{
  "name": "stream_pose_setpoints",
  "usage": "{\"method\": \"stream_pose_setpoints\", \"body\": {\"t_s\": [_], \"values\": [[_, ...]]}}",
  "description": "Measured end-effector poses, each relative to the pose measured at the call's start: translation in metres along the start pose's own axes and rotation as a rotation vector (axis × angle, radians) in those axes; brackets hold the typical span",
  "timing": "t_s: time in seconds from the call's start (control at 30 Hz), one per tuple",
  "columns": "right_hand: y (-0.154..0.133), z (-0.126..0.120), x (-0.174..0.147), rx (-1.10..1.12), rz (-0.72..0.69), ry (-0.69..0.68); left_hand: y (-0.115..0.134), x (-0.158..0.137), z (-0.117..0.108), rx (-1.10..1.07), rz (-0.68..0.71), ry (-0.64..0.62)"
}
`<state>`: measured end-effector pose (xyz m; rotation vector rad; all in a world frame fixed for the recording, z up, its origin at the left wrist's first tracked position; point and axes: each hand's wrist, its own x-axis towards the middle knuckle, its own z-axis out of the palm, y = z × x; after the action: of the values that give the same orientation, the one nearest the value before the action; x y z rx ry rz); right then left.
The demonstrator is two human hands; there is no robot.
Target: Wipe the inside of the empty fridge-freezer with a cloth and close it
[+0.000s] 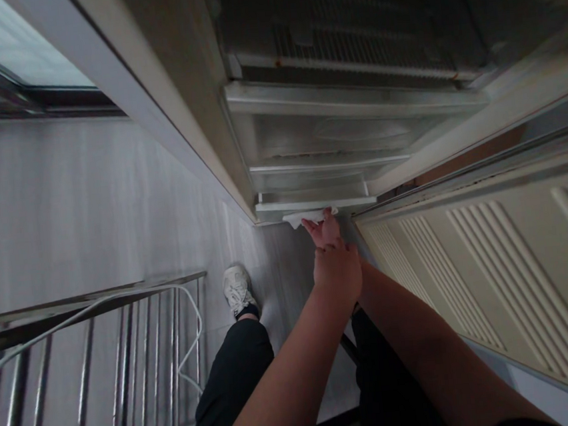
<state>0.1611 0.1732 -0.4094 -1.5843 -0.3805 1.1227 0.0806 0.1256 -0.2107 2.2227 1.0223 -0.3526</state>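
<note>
My right hand (326, 227) reaches forward and pinches a white cloth (309, 217), possibly a tissue, against the lowest front edge of an open refrigerator (308, 205). Across my right wrist lies my left hand (336, 265), its fingers curled over it and knuckles up. Above the cloth, pale ledges and shelves (354, 102) line the refrigerator's inside, with a dark ribbed area higher up. Part of the right wrist is hidden beneath the left hand.
To the right stands a cream ribbed door panel (490, 267). At the left is a metal rack (142, 360) with a pale cable (186, 296) draped over it. My shoe (237, 288) rests on the grey floor (63, 214); a dark-framed window (48, 55) is at upper left.
</note>
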Motion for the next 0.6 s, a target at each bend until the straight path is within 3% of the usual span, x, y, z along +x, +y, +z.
{"method": "stream_pose_setpoints", "body": {"t_s": [0.1, 0.33, 0.47, 0.6], "values": [[-0.011, 0.004, 0.006, 0.248, 0.204, 0.066, -0.003, -0.005, 0.001, 0.0, -0.006, -0.049], [-0.043, 0.019, 0.032, 0.344, 0.288, 0.106, -0.008, -0.016, -0.003, 0.0, -0.038, -0.171], [-0.046, 0.042, 0.022, 0.399, 0.346, 0.107, -0.013, -0.018, -0.004, -0.004, -0.058, -0.241], [-0.058, 0.078, -0.003, 0.371, 0.459, -0.055, -0.02, -0.018, -0.003, -0.019, -0.122, -0.35]]}}
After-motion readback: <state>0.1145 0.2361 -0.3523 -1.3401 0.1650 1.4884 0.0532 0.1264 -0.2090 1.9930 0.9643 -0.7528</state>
